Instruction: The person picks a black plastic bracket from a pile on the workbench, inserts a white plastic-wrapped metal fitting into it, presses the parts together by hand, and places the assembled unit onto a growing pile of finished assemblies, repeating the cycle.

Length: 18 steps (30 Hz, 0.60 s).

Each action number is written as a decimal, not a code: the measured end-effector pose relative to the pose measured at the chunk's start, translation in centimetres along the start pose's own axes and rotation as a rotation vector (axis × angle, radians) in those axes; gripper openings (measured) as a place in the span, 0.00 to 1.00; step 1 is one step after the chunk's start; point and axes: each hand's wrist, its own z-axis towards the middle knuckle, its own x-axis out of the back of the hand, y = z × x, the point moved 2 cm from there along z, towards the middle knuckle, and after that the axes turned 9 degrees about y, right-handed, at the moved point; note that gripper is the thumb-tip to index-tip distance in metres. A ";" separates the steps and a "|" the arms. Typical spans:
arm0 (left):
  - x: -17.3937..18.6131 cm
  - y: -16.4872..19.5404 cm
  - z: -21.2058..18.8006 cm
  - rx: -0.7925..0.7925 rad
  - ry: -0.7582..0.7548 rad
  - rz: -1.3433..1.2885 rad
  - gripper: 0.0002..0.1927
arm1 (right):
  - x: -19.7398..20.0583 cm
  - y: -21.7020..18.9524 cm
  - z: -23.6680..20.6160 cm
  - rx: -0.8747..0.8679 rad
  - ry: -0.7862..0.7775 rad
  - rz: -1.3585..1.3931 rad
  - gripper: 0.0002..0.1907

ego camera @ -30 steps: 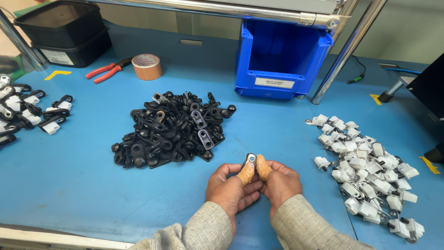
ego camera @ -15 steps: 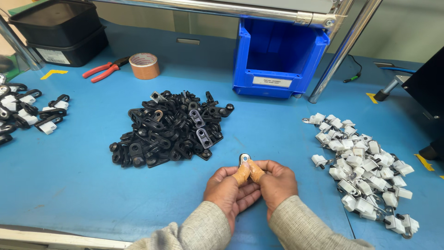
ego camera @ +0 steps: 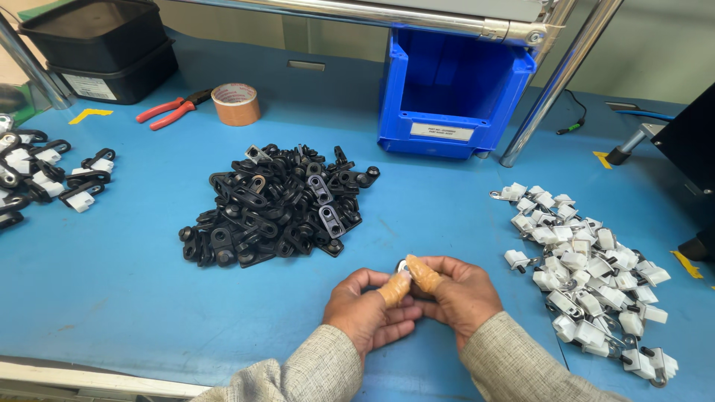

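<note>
My left hand point(ego camera: 369, 313) and my right hand point(ego camera: 460, 294) meet low in the middle of the blue table point(ego camera: 119, 268). Both pinch one small black and silver clip part point(ego camera: 403, 266) between the thumbs, which wear tan finger cots. Most of the part is hidden by the thumbs. A heap of black plastic clips point(ego camera: 277, 205) lies just beyond my left hand. A heap of white plastic pieces with metal rings point(ego camera: 588, 272) lies to the right of my right hand.
Joined black-and-white pieces point(ego camera: 45, 175) lie at the left edge. A blue open-front bin point(ego camera: 454, 93) stands behind, next to a slanted metal pole point(ego camera: 558, 82). Red-handled pliers point(ego camera: 167, 109), a tape roll point(ego camera: 236, 103) and stacked black trays point(ego camera: 100, 48) sit at the back left.
Both hands stay together on the small part, with the thumbs pressing closer over it. The view has shifted slightly; the heaps have not moved.
</note>
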 end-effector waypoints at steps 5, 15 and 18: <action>-0.1 0.3 -0.2 -0.081 0.065 0.257 0.16 | 0.5 0.2 1.4 0.019 -0.033 -0.095 0.14; -0.6 1.4 -1.5 -0.163 0.085 0.519 0.16 | 0.9 -0.6 1.9 0.136 -0.118 -0.259 0.13; -1.0 1.4 -1.6 -0.141 0.136 0.490 0.15 | 0.6 -0.1 2.5 0.211 -0.063 -0.268 0.11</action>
